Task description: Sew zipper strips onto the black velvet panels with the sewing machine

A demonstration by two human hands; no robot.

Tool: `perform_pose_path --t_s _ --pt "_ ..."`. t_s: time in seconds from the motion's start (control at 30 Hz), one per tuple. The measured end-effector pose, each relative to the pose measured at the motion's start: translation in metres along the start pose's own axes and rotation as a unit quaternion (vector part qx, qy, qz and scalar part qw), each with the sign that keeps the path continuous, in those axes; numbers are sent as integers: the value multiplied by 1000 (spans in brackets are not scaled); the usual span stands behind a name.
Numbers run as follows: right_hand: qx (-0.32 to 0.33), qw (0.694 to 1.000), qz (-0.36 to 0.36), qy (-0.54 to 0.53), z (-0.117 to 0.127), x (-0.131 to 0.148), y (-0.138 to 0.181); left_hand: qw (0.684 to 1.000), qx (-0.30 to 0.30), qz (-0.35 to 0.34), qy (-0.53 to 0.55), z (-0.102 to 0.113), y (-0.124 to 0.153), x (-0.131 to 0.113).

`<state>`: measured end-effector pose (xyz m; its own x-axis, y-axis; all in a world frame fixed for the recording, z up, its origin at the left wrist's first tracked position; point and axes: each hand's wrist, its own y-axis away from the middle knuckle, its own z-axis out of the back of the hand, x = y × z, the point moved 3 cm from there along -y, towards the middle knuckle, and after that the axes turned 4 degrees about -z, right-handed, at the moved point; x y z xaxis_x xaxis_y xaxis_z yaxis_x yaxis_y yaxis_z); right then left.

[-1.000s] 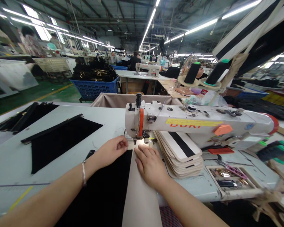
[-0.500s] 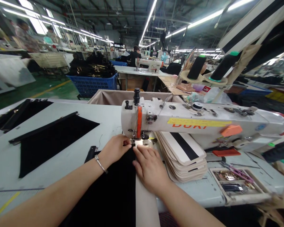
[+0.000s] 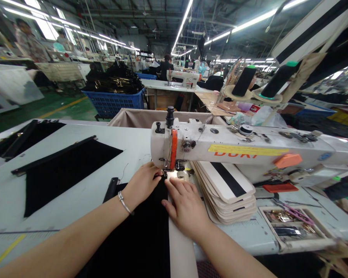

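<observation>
A sewing machine point(image 3: 203, 144) with a white head stands across the table. Below its needle lies black fabric point(image 3: 139, 231), hanging down over the front with a pale strip point(image 3: 181, 247) along its right side. My left hand point(image 3: 143, 183), with a bangle on the wrist, pinches the fabric's top edge just left of the presser foot; its fingertips are partly hidden. Flat on the pale strip and the fabric's right edge rests my right hand point(image 3: 187, 204), fingers stretched and thumb apart. A dark bar point(image 3: 111, 189) shows beside my left wrist.
Striped pale panels point(image 3: 226, 193) are stacked under the machine arm. Right of them sits a parts tray point(image 3: 295, 241) with purple-handled scissors point(image 3: 298, 212). Another black piece point(image 3: 66, 170) lies on the left. Beyond are a blue basket point(image 3: 116, 100) and thread cones point(image 3: 243, 82).
The view has shifted slightly, so the machine appears a little farther right. Both hands stay at the fabric near the needle, and my right thumb sits slightly farther left relative to the fabric edge.
</observation>
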<state>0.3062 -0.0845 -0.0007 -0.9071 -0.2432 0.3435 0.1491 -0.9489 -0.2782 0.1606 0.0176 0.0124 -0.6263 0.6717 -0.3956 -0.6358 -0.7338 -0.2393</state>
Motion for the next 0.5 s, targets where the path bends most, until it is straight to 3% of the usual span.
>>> perform_pose_path --t_s 0.13,0.23,0.5 --pt "3 1000 2 -8 0 -1 1 994 34 -105 -19 -4 33 -6" --pt "0 1000 -1 -7 -1 -1 -1 992 46 -114 -31 -9 45 2" --pt "-4 1000 -4 0 0 1 2 992 36 -121 -26 -13 44 7"
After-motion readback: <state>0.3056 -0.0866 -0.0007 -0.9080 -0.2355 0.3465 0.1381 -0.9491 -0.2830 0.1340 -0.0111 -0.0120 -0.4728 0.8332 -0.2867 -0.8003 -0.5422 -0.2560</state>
